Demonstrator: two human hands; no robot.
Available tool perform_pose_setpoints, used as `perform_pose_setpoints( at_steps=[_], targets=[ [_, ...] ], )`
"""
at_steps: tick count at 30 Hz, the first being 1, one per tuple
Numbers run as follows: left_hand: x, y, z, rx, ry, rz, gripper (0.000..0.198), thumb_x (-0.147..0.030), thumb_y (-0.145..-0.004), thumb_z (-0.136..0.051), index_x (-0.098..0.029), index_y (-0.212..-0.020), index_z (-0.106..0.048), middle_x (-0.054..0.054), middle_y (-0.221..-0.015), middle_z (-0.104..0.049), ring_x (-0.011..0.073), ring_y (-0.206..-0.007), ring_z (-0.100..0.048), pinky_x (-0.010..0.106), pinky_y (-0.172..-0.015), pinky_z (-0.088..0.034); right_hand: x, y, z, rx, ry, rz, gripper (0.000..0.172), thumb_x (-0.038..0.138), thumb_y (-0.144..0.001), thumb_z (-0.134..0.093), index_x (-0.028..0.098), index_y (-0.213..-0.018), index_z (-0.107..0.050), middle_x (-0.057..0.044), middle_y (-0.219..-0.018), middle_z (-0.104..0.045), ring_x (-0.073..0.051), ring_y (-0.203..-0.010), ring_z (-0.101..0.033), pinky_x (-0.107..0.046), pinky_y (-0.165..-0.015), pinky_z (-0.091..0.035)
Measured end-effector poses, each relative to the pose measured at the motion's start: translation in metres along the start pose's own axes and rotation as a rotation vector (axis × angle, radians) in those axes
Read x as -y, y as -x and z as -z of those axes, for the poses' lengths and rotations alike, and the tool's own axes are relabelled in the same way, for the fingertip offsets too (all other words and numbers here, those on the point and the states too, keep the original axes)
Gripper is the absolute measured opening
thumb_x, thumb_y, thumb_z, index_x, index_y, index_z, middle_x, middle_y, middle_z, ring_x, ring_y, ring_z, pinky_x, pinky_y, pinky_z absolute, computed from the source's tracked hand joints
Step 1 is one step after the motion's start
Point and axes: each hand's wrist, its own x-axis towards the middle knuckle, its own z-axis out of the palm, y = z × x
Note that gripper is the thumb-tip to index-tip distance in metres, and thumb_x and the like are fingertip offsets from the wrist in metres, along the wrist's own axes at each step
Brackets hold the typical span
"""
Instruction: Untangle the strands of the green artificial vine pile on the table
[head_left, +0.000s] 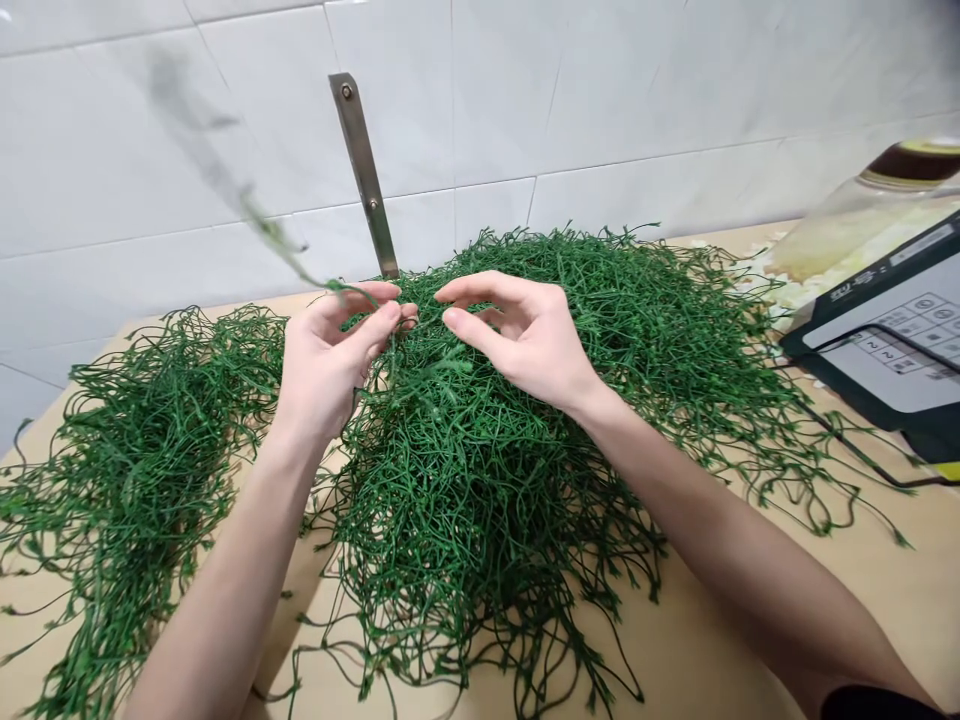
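Strand (274, 235) pinched in the left hand (319, 360) is best held lightly, the right hand (536, 335) narrowly parted above the heap (480, 490).

Behind, wall of glossy white tiles (637, 90), large and rectangular, with faint grey veins; thin grey joints (452, 100) between them. Table (697, 660) of pale wood colour stands close along wall. Narrow metal strip (361, 165) rises slightly tilted before tiles, two round bolt heads (346, 91) on it; lower end is hidden. Light is whitish, quite even; shadows on table are soft.
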Motion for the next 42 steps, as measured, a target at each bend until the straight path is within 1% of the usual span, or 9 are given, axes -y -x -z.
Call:
perform_pose_setpoints(
  at_steps=[7,10,14,18,23,28,33,38,42],
  targets=[
    [0.010,-0.007,-0.005,0.047,0.289,0.347,0.014,-0.006,-0.077,-0.066,-0.012,-0.088,-0.071,0.004,-0.075,-0.070,0.0141,-0.076,-0.071,0.026,-0.080,-0.060,0.002,-0.001,0.004,-0.062,0.243,0.118,0.016,0.032,-0.085,-0.068,0.017,-0.083,-0.073,-0.003,-0.080,-0.071,-0.013,-0.072,-0.056,-0.029,-0.065,-0.042],
    [0.023,-0.008,-0.007,0.112,0.234,0.450,0.016,-0.005,-0.077,-0.068,-0.011,-0.091,-0.073,0.006,-0.080,-0.072,0.0104,-0.071,-0.069,0.019,-0.067,-0.057,0.004,-0.003,0.009,-0.013,0.315,0.073,0.019,0.032,-0.082,-0.069,0.016,-0.072,-0.072,-0.002,-0.070,-0.069,-0.012,-0.064,-0.053,-0.029,-0.063,-0.039],
    [0.033,-0.008,-0.006,0.133,0.016,0.473,0.018,-0.014,-0.068,-0.081,-0.015,-0.084,-0.072,0.002,-0.079,-0.069,0.0065,-0.058,-0.062,0.013,-0.037,-0.031,0.005,-0.004,0.013,0.120,0.273,-0.063,0.021,0.033,-0.082,-0.069,0.013,-0.075,-0.072,0.000,-0.060,-0.065,-0.010,-0.055,-0.050,-0.027,-0.056,-0.038],
    [0.029,-0.007,-0.005,0.212,-0.126,0.481,0.030,-0.023,-0.057,-0.089,-0.017,-0.077,-0.067,-0.004,-0.064,-0.060,0.0015,-0.040,-0.041,0.017,-0.033,-0.014,0.000,-0.006,0.015,0.046,0.213,-0.101,0.019,0.030,-0.083,-0.067,0.012,-0.084,-0.070,-0.003,-0.073,-0.069,-0.012,-0.064,-0.058,-0.027,-0.060,-0.042],
    [0.018,-0.005,-0.003,0.277,-0.048,0.397,0.034,-0.032,-0.061,-0.087,-0.019,-0.083,-0.065,-0.002,-0.071,-0.064,0.0050,-0.046,-0.052,0.018,-0.035,-0.020,-0.005,-0.011,0.022,-0.098,0.133,-0.091,0.020,0.032,-0.081,-0.070,0.012,-0.080,-0.070,-0.005,-0.079,-0.068,-0.012,-0.072,-0.058,-0.027,-0.067,-0.045],
    [0.014,-0.002,-0.005,0.223,-0.070,0.304,0.029,-0.031,-0.065,-0.084,-0.017,-0.083,-0.065,-0.003,-0.069,-0.060,0.0030,-0.042,-0.047,0.017,-0.034,-0.021,-0.001,-0.011,0.026,0.171,-0.046,-0.335,0.032,0.043,-0.079,-0.074,0.012,-0.072,-0.070,-0.005,-0.069,-0.068,-0.009,-0.058,-0.056,-0.024,-0.053,-0.044],
    [0.019,-0.001,-0.007,0.160,-0.019,0.242,0.032,-0.028,-0.063,-0.084,-0.017,-0.085,-0.064,-0.001,-0.072,-0.063,0.0065,-0.050,-0.057,0.016,-0.039,-0.031,0.001,-0.009,0.025,0.370,-0.112,-0.424,0.025,0.035,-0.071,-0.081,0.012,-0.075,-0.071,-0.003,-0.070,-0.069,-0.009,-0.059,-0.060,-0.023,-0.057,-0.051],
    [0.023,-0.001,-0.008,0.173,0.019,0.326,0.031,-0.027,-0.063,-0.084,-0.018,-0.083,-0.062,-0.002,-0.071,-0.064,0.0043,-0.048,-0.052,0.015,-0.036,-0.021,-0.001,-0.009,0.025,0.361,-0.187,-0.537,0.021,0.022,-0.068,-0.081,0.011,-0.079,-0.067,-0.004,-0.070,-0.071,-0.012,-0.063,-0.065,-0.025,-0.061,-0.056],
    [0.025,-0.001,-0.012,0.216,0.130,0.406,0.030,-0.022,-0.059,-0.082,-0.017,-0.078,-0.059,0.000,-0.073,-0.067,0.0094,-0.060,-0.062,0.016,-0.048,-0.040,-0.004,-0.009,0.026,0.335,-0.198,-0.542,0.019,0.014,-0.068,-0.078,0.011,-0.083,-0.067,-0.002,-0.069,-0.069,-0.009,-0.061,-0.061,-0.022,-0.059,-0.052]
  ],
)
